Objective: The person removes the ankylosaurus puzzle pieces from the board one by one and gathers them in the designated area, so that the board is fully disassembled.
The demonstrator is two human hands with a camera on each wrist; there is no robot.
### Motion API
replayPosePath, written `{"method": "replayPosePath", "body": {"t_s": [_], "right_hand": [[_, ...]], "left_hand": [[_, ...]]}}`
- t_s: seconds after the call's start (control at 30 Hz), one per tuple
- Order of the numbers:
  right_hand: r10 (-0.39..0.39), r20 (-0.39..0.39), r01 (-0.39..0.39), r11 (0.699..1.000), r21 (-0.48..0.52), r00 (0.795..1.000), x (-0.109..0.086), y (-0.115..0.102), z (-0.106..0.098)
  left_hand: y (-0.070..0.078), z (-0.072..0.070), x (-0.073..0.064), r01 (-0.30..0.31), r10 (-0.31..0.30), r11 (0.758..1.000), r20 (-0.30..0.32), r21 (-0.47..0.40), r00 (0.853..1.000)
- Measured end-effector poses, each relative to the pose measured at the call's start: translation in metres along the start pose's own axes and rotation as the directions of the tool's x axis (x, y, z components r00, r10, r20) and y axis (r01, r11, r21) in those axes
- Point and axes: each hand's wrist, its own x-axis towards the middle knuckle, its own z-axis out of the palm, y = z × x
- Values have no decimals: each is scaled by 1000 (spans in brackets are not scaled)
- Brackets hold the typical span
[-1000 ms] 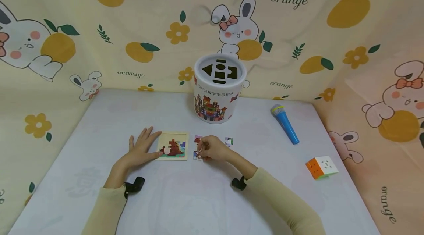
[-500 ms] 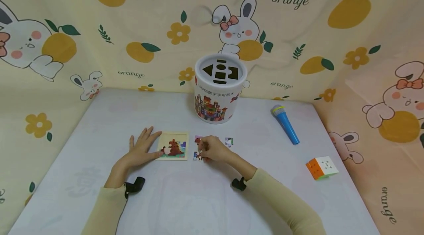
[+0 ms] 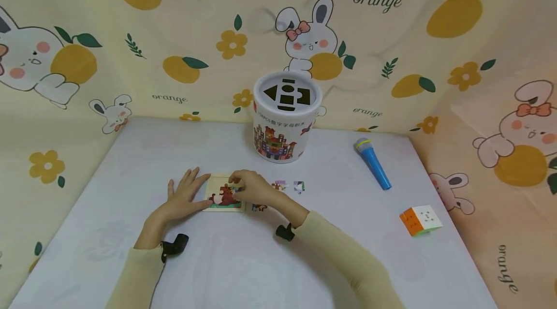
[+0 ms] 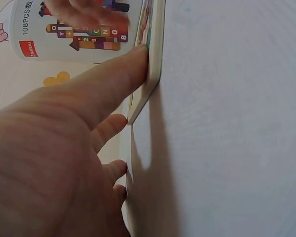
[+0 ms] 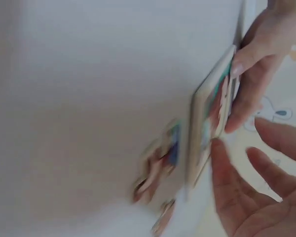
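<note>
From my remote seat, I see the square, pale wooden puzzle tray point(image 3: 226, 210) just right of the left hand point(image 3: 184, 198) and beneath the right hand's point(image 3: 251, 185) tips. The left fingers spread nearly straight, thumb resting on the tray's near corner. The right fingers bend loosely, thumb apart from them; I make out no piece between, though blur clouds that view.

My first worry is the tray: with the thumb bearing on one corner only, a sideways push from the right could swing it. The flat, multicoloured puzzle piece point(image 3: 259, 208) just under the right wrist and the purple-and-brown piece point(image 3: 280, 185) beyond the forearm could get brushed away. A tab laid askew might also ride up on the brown dinosaur pieces point(image 3: 224, 198).
</note>
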Motion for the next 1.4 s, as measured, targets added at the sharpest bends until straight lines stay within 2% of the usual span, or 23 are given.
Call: {"method": "replayPosePath", "body": {"t_s": [0.13, 0.2, 0.57, 0.8, 0.93, 1.4], "right_hand": [[17, 33, -12, 990, -143, 999, 13, -8, 6], [19, 39, -13, 986, -169, 999, 17, -11, 8], [24, 38, -17, 986, -168, 999, 30, -18, 25], [73, -31, -77, 985, -152, 997, 30, -21, 32], [53, -64, -61, 990, -130, 997, 30, -20, 32], [53, -52, -60, 989, -138, 997, 32, -19, 34]], "left_hand": [[-1, 0, 0, -16, 16, 1000, 2, -6, 1000], [-2, 0, 1, -20, 20, 1000, 5, -4, 1000], [-2, -1, -1, -21, 21, 1000, 18, -14, 1000], [1, -2, -2, -21, 22, 1000, 12, -18, 1000], [1, -3, -3, -23, 23, 999, 15, -23, 1000], [1, -3, -4, -15, 15, 1000, 14, -23, 1000]]}}
